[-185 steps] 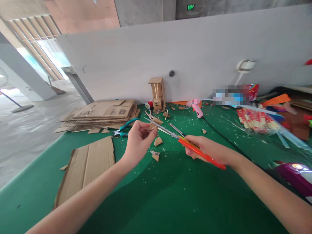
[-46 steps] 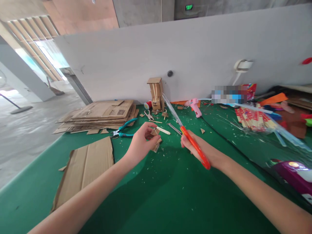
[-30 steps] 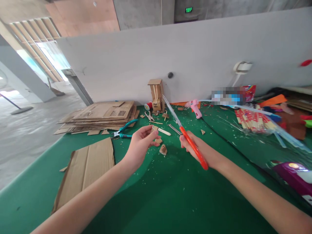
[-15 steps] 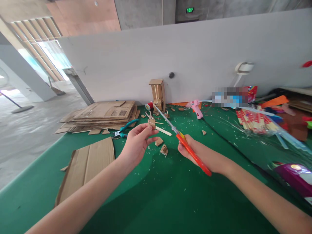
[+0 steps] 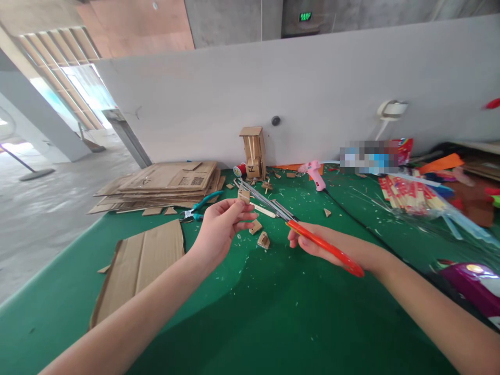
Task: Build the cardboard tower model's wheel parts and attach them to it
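My left hand [image 5: 221, 226] is closed, pinching a small cardboard piece [image 5: 244, 196] upright between thumb and fingertips. My right hand [image 5: 318, 245] grips long-nose pliers [image 5: 324, 246] by their red handles. Their long thin grey jaws point forward and left, passing close to the held piece; whether they touch it I cannot tell. Below the fingers lie two more small cardboard pieces [image 5: 263, 240], with holes in them. A pale wooden stick [image 5: 263, 210] rests just behind. Farther back stands a narrow cardboard box structure [image 5: 253, 153], beside a red thread spool [image 5: 239, 170].
Stacked cardboard sheets [image 5: 156, 179] lie at the back left, with teal-handled cutters [image 5: 197, 208] beside them. A loose cardboard sheet [image 5: 140, 265] is nearer me. A pink glue gun [image 5: 313, 174] trails a black cord rightward. Packaged sticks [image 5: 406, 198] and a purple object [image 5: 472, 286] occupy the right.
My right hand has shifted slightly right, and the pliers have turned to a flatter angle, their tips lower and farther left. My left hand stays nearly still with the cardboard piece.
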The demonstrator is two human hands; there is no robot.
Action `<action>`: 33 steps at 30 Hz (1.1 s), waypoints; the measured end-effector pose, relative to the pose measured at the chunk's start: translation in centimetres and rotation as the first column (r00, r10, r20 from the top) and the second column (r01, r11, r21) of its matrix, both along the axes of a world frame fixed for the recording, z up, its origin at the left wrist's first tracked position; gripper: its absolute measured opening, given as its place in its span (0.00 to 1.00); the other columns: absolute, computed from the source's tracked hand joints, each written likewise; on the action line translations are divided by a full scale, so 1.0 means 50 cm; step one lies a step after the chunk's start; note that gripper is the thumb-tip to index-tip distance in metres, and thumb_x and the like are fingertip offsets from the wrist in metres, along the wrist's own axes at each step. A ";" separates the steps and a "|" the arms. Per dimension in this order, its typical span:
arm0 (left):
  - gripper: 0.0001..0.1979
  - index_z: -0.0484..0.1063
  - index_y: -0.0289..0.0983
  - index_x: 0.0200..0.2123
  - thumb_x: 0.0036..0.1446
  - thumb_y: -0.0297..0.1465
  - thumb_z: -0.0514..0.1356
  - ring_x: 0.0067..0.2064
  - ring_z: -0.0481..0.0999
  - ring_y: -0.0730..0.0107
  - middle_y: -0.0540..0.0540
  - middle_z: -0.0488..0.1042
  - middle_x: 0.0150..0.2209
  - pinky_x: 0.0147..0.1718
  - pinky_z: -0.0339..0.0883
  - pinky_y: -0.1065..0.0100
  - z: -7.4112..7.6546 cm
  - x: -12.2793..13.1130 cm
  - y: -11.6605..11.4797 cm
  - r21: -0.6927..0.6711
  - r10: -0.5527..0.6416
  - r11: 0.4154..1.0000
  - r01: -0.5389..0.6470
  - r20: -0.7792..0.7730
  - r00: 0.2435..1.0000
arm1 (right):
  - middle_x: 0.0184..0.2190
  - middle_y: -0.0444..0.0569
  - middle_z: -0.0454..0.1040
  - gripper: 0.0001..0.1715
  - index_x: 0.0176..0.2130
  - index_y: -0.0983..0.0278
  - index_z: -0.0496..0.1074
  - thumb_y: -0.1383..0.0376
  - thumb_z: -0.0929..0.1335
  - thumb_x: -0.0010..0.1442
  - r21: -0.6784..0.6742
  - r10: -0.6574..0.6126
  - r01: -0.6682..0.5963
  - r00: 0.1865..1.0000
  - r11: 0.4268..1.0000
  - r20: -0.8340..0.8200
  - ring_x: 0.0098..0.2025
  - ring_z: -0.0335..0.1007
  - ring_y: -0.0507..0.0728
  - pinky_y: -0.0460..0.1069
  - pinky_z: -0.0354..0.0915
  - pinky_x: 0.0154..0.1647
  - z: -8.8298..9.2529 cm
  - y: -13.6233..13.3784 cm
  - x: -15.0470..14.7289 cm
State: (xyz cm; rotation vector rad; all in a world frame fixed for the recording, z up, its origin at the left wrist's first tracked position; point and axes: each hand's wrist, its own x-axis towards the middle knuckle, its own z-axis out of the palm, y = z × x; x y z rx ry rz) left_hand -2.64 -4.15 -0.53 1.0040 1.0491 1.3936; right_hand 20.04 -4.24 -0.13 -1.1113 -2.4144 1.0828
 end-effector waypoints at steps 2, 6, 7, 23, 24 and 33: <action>0.10 0.71 0.31 0.30 0.50 0.34 0.64 0.30 0.76 0.72 0.43 0.76 0.32 0.27 0.71 0.73 0.000 0.000 0.000 0.015 0.008 1.000 -0.008 0.000 1.000 | 0.33 0.48 0.66 0.26 0.38 0.60 0.65 0.43 0.57 0.59 -0.007 0.003 -0.003 1.000 1.000 -0.003 0.33 0.62 0.55 0.52 0.64 0.36 0.002 0.000 0.002; 0.10 0.71 0.31 0.29 0.51 0.34 0.63 0.29 0.76 0.74 0.44 0.76 0.31 0.26 0.71 0.73 -0.001 0.000 -0.001 0.051 0.018 0.999 -0.018 0.011 1.000 | 0.31 0.48 0.65 0.26 0.38 0.60 0.66 0.43 0.56 0.59 -0.011 0.025 -0.025 0.999 1.000 0.022 0.31 0.61 0.55 0.51 0.64 0.34 -0.005 0.001 0.003; 0.10 0.71 0.31 0.29 0.51 0.34 0.63 0.28 0.76 0.74 0.44 0.76 0.30 0.26 0.71 0.73 -0.002 0.000 -0.001 0.055 0.012 0.998 -0.013 0.007 1.000 | 0.30 0.47 0.65 0.26 0.38 0.60 0.66 0.43 0.57 0.59 -0.011 0.030 -0.030 0.999 0.999 0.027 0.31 0.61 0.54 0.51 0.64 0.34 -0.008 0.002 0.002; 0.09 0.71 0.30 0.29 0.52 0.32 0.62 0.28 0.76 0.74 0.45 0.75 0.29 0.27 0.72 0.73 -0.006 0.010 -0.004 0.053 0.007 0.999 -0.007 -0.004 1.000 | 0.31 0.47 0.65 0.21 0.38 0.60 0.65 0.46 0.58 0.60 -0.030 0.029 -0.029 0.999 0.999 -0.021 0.31 0.62 0.54 0.50 0.63 0.33 -0.015 0.002 -0.002; 0.09 0.71 0.30 0.29 0.52 0.32 0.63 0.28 0.76 0.74 0.45 0.75 0.29 0.28 0.72 0.73 -0.007 0.010 -0.004 0.056 0.009 0.998 -0.009 -0.001 1.000 | 0.30 0.46 0.65 0.22 0.38 0.60 0.65 0.46 0.58 0.60 -0.024 0.032 -0.032 0.999 0.999 -0.009 0.30 0.61 0.53 0.50 0.63 0.32 -0.016 0.003 -0.001; 0.09 0.70 0.30 0.29 0.52 0.32 0.62 0.27 0.76 0.75 0.47 0.74 0.28 0.28 0.72 0.74 -0.004 0.007 -0.007 0.057 -0.001 0.998 0.002 -0.012 1.000 | 0.29 0.45 0.64 0.24 0.38 0.61 0.63 0.45 0.56 0.60 -0.007 0.046 -0.046 0.998 0.999 0.053 0.29 0.59 0.53 0.50 0.61 0.32 -0.017 0.005 0.000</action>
